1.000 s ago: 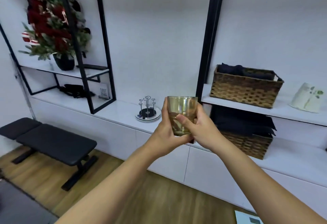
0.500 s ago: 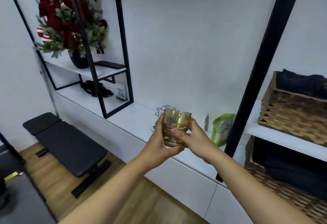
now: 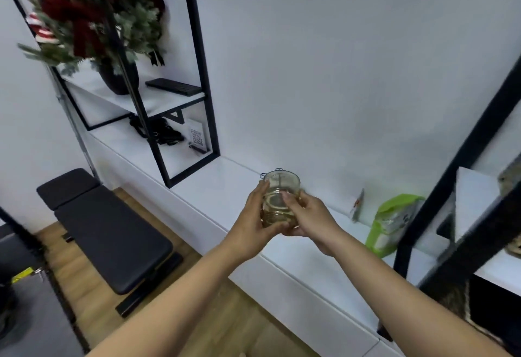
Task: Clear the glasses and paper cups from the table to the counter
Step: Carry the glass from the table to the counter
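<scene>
Glass (image 3: 280,200) now carried in over the white counter (image 3: 225,184), left hand (image 3: 251,229) and right hand (image 3: 307,215) both gripping it, ready to set down.

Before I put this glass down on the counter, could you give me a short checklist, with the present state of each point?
1. Glass held by both hands, left hand and right hand: ok.
2. Glass upright: ok.
3. Glass above the white counter: ok.
4. Bare counter to the left of the glass: ok.
5. Green bag apart from the glass: ok.
6. Spot directly behind the glass free: cannot tell, wire item partly hidden.
</scene>
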A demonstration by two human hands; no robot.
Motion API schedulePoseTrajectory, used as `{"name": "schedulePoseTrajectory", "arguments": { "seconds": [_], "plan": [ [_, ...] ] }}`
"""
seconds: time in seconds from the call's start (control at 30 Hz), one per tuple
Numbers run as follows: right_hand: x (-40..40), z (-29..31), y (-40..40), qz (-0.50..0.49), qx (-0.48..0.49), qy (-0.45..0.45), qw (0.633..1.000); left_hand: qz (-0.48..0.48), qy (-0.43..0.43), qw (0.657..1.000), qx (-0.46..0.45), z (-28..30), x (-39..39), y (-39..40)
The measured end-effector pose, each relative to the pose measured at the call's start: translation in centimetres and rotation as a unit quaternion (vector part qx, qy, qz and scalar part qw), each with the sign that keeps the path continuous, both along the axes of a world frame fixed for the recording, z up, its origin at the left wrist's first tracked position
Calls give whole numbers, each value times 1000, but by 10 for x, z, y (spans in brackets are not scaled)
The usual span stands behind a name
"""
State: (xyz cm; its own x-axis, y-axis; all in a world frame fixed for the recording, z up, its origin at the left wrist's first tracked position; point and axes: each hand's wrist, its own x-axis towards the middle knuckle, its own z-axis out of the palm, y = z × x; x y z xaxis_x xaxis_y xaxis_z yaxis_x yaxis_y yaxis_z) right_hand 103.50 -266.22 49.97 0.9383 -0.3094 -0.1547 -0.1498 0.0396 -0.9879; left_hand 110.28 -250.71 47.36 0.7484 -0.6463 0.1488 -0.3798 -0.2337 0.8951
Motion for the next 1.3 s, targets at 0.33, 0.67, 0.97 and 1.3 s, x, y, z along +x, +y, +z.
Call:
{"name": "schedulePoseTrajectory", "arguments": {
  "seconds": [0.33,0.67,0.97,1.3],
  "plan": [
    [122,-24,-53,22,-5,80,997,-59,174,983,23,-21,155,-52],
    [183,-90,-74,-79,-52,134,986,-45,276,957,80,-82,223,-97],
    [235,-143,-102,-90,-36,202,975,25,334,935,117,-128,249,-127],
    [257,-192,-113,-66,-29,314,947,80,372,910,166,-181,261,-158]
  ]
}}
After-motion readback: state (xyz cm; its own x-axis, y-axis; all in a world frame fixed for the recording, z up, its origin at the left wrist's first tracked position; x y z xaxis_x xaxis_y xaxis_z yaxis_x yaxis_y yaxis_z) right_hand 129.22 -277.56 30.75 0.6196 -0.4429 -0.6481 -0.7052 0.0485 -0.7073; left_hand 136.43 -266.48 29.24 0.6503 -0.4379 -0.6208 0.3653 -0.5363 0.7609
